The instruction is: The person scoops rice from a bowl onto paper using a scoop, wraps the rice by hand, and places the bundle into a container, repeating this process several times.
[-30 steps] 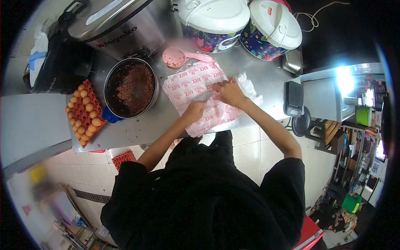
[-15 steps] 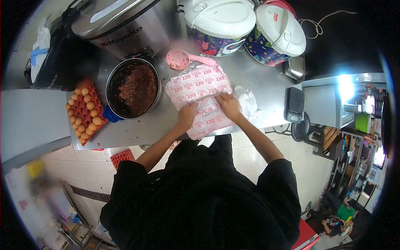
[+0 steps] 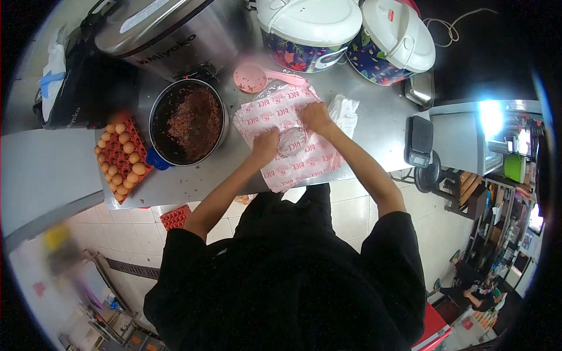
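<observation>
A stack of white food wrapping paper (image 3: 304, 165) printed with pink "RICE" lettering lies near the front edge of the steel table. On its middle, between my hands, is a shiny, clear round patch (image 3: 292, 141) that looks like plastic film. My left hand (image 3: 267, 145) rests at the paper's left side, fingers curled onto the sheet. At the upper right side, my right hand (image 3: 317, 119) is closed on the paper, its fingertips mostly hidden. Just beyond the stack lies a pink rice scoop (image 3: 252, 78) with grains stuck to it.
To the left stand a pot of reddish-brown rice (image 3: 193, 123) and a red tray of eggs (image 3: 124, 158). A large Miyako cooker (image 3: 175, 52) and two patterned containers (image 3: 304, 54) line the back. Crumpled white plastic (image 3: 344, 114) and a black scale (image 3: 419, 140) are at right.
My right hand has moved up and slightly left, its fingers now more closed. My left hand has shifted up slightly. The clear round patch now shows between them.
</observation>
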The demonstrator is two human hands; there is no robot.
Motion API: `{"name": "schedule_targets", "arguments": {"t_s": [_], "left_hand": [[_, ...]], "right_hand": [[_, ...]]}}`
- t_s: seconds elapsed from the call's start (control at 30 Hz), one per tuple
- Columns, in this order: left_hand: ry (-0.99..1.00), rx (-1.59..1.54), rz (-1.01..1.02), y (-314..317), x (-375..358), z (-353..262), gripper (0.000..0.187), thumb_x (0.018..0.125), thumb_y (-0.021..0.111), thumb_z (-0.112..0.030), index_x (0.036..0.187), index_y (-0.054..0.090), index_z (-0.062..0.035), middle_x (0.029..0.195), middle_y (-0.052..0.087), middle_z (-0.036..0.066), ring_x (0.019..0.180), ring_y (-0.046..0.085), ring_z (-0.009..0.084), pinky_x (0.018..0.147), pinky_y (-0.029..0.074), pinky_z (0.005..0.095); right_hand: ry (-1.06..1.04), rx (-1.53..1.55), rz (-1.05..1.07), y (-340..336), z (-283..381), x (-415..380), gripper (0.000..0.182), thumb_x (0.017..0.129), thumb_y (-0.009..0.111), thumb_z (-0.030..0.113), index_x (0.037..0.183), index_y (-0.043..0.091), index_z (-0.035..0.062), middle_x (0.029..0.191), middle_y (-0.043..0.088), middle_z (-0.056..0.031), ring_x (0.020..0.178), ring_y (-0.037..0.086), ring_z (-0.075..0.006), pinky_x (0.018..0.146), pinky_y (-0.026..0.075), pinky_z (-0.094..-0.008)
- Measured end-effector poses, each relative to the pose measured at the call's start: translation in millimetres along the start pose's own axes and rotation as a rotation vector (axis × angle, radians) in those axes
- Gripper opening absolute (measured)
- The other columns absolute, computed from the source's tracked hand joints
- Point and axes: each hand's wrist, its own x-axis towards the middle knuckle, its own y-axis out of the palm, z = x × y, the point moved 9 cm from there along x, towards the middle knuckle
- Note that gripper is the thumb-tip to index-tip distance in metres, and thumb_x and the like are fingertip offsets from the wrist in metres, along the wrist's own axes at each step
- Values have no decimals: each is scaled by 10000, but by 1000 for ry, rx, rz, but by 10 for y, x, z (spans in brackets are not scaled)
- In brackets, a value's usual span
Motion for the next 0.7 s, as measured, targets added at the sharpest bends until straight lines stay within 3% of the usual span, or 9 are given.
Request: {"name": "schedule_targets", "arguments": {"t_s": [0.07, 0.2, 0.3, 0.37, 0.47, 0.5, 0.53, 0.6, 0.7], "left_hand": [[91, 306, -243, -152, -23, -169, 391, 610, 620, -17, 983, 504, -20, 917, 549, 151, 798, 560, 300, 718, 433, 353], [91, -652, -25, 86, 21, -4, 352, 665, 617, 17, 985, 476, -29, 942, 562, 113, 822, 573, 200, 743, 433, 296], [88, -1038, 115, -90, -12, -316, 354, 702, 613, 20, 1015, 453, -22, 939, 555, 85, 846, 553, 134, 751, 426, 265], [120, -1063, 180, -246, -50, -496, 356, 717, 606, 22, 1031, 444, -15, 935, 548, 72, 847, 541, 108, 749, 424, 253], [-19, -1124, 256, -218, -30, -422, 375, 717, 607, 29, 1048, 438, -24, 936, 541, 74, 837, 547, 130, 752, 426, 267], [-82, -827, -278, -515, -64, -200, 323, 754, 585, -16, 1045, 443, -9, 992, 518, 99, 884, 527, 155, 763, 418, 278], [-146, -487, -783, -837, -350, -162, 283, 792, 563, -60, 1042, 447, 6, 1047, 495, 123, 931, 507, 179, 773, 410, 289], [-136, -707, -685, -628, -311, -255, 262, 875, 449, -144, 1082, 437, 17, 1150, 436, 167, 1038, 456, 236, 834, 378, 324], [-192, -938, -774, -421, -293, -255, 452, 936, 241, -321, 1122, 436, 42, 1155, 460, 175, 1046, 457, 289, 878, 353, 354]], "right_hand": [[-118, -42, -277, -96, 111, -183, 142, 665, 615, 178, 777, 636, 93, 798, 604, -92, 726, 584, -248, 646, 464, -346], [-191, 568, -654, -299, 172, -827, 216, 755, 565, 239, 824, 602, 39, 788, 586, -103, 745, 584, -225, 653, 459, -353], [96, 1379, -392, -135, 201, -830, 321, 833, 496, 361, 886, 578, 56, 796, 571, -72, 745, 567, -165, 657, 452, -308], [139, 2419, 262, 115, 692, -823, 429, 860, 427, 459, 978, 544, 63, 808, 565, -38, 728, 545, -120, 660, 443, -280], [187, 2435, -31, 175, 601, -699, 454, 849, 400, 516, 1006, 535, 112, 830, 564, -18, 759, 539, -115, 636, 451, -292], [264, 2438, -415, 89, 443, -678, 454, 844, 479, 436, 1037, 502, 26, 839, 570, -66, 735, 543, -146, 679, 434, -289], [259, 2439, -404, 75, 550, -621, 454, 844, 479, 436, 1037, 502, 26, 839, 570, -66, 735, 543, -146, 679, 434, -289], [546, 1311, -1219, -368, 262, -1035, 419, 809, 570, 319, 1019, 495, -35, 836, 571, -105, 770, 547, -210, 738, 426, -309], [444, 1395, -1072, -446, 467, -879, 381, 754, 635, 241, 964, 518, -55, 838, 570, -164, 808, 535, -253, 780, 404, -326]]}}
